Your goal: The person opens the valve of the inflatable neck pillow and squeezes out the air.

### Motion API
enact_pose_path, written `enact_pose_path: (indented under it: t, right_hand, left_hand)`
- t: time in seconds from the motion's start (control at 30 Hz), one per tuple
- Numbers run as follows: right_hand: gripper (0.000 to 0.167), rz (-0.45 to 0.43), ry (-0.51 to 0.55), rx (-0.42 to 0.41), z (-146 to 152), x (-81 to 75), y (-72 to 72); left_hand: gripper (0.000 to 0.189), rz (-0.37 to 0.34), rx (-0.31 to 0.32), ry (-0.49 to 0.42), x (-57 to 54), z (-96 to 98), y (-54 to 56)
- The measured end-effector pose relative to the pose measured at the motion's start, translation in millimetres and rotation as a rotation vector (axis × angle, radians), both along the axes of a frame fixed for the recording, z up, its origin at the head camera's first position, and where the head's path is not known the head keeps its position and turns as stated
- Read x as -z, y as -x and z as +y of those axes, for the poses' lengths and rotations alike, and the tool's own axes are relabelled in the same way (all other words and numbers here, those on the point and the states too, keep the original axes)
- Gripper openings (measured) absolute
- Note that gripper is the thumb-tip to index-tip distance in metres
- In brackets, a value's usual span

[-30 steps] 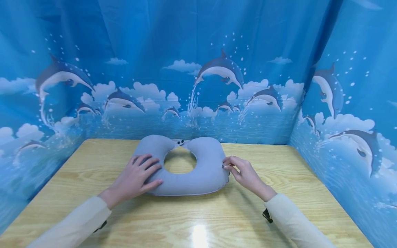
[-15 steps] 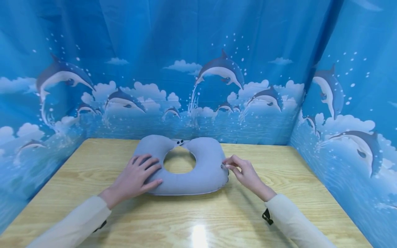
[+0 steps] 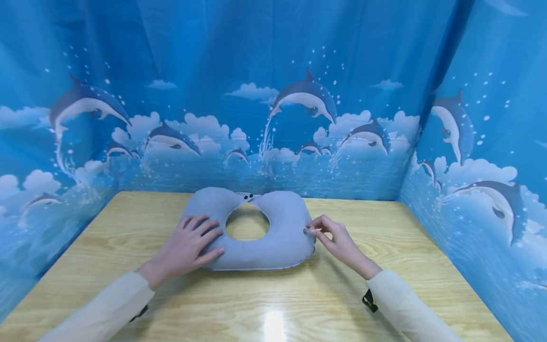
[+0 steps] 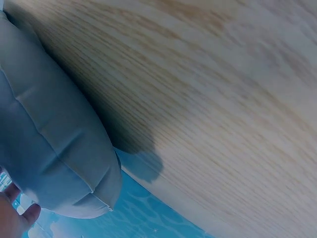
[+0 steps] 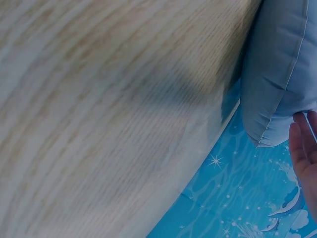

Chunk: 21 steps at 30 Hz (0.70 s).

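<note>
A puffed-up grey-blue U-shaped neck pillow (image 3: 256, 254) lies on the table, its two ends meeting at the far side by a pair of dark snaps (image 3: 248, 197). My left hand (image 3: 190, 242) rests on its left arm with the fingers spread. At the right edge, the thumb and forefinger of my right hand (image 3: 339, 242) pinch a small clear valve (image 3: 307, 230), mostly hidden by the fingertips. The left wrist view catches the pillow's seamed side (image 4: 59, 134) and a few fingertips; in the right wrist view, fingers (image 5: 297, 148) touch the pillow's underside edge.
The wood-grain table (image 3: 213, 308) reaches back to a blue dolphin-print curtain (image 3: 239, 95), which also hangs along the left and right sides. A bright light reflection (image 3: 275, 325) shows near the front.
My right fingertips shift slightly at the valve, which shows a little more now. The left hand stays put on the pillow, and the pillow barely moves.
</note>
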State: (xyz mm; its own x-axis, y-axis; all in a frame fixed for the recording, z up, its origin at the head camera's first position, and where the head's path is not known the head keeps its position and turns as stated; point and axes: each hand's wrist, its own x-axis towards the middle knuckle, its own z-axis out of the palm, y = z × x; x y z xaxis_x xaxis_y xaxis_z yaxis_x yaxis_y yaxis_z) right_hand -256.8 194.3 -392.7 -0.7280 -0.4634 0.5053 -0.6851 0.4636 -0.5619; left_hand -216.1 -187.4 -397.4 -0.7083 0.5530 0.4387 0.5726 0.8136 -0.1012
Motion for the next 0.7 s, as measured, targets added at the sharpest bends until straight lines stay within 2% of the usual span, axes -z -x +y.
enact_pose_path:
  t: [0.23,0.43,0.7]
  right_hand:
    - [0.029,-0.059,-0.02,0.025,-0.1,0.6,-0.4]
    - [0.034,-0.106,-0.06,0.063,-0.6,-1.2,-2.7]
    - [0.048,-0.129,-0.12,0.078,1.6,2.7,-3.1]
  left_hand:
    - [0.047,0.012,0.005,0.012,-3.9,8.0,0.7]
    - [0.045,0.024,0.062,-0.006,-4.5,24.2,1.2]
    - [0.045,-0.032,0.08,-0.03,-8.9,55.5,1.8]
